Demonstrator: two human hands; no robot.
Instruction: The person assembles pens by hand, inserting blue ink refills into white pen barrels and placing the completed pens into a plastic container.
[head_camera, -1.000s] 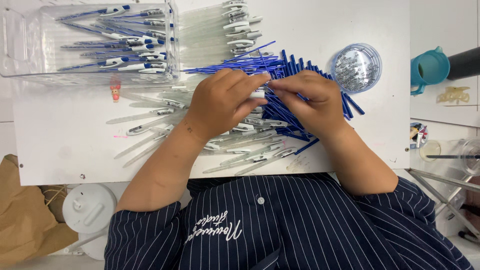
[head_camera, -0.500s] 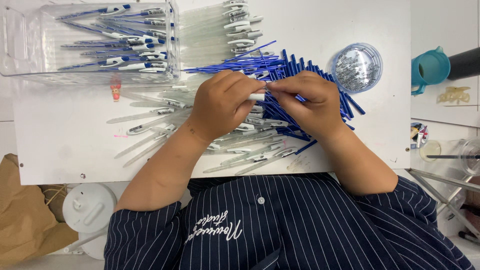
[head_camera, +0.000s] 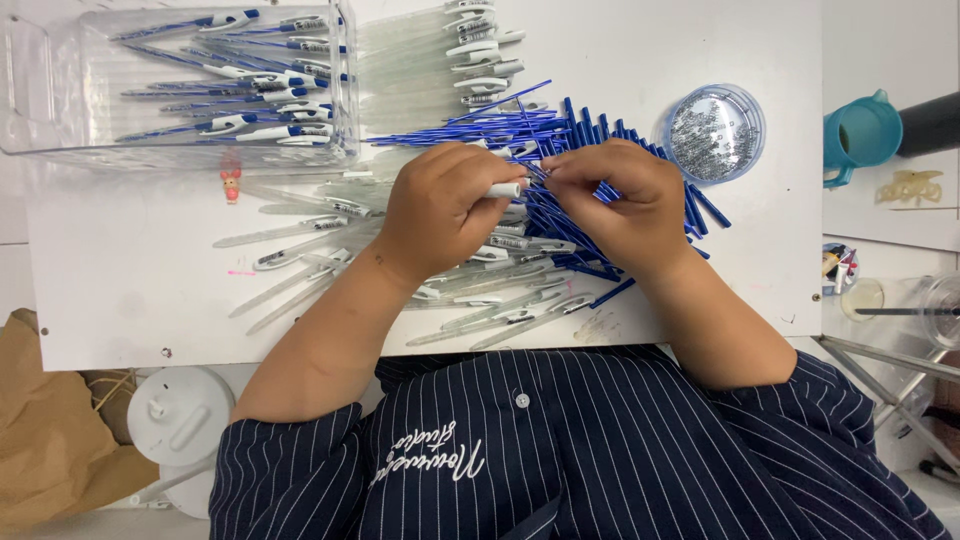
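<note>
1. Nearest you, your striped dark shirt fills the bottom of the view, and both forearms reach out over the white worktop (head_camera: 130, 300)
2. Your left hand (head_camera: 440, 215) has a narrow grip, fingers curled tight round a white pen barrel (head_camera: 500, 190); only the barrel's right end shows past your thumb and forefinger
3. The pen barrel lies nearly level across the view, its long axis running left to right, its open end pointing right toward your other hand
4. Your right hand (head_camera: 625, 205) is pinched narrow too, fingertips meeting right at the barrel's end; whatever small part they hold is hidden, so I cannot tell what it is
5. The two hands nearly touch above the middle of the worktop, with the barrel bridging them
6. Under and around your hands lie loose clear pen shells (head_camera: 300, 262), spread mostly to the left, and a fan of blue refills (head_camera: 560, 135) spread beneath your right hand and beyond it
7. Further out, to the right, a round clear tub of small metal springs (head_camera: 713, 130) stands just beside the refills
8. Farthest left, a clear plastic bin (head_camera: 60, 100) holds finished blue-and-white pens (head_camera: 250, 125), lying mostly left to right
</note>
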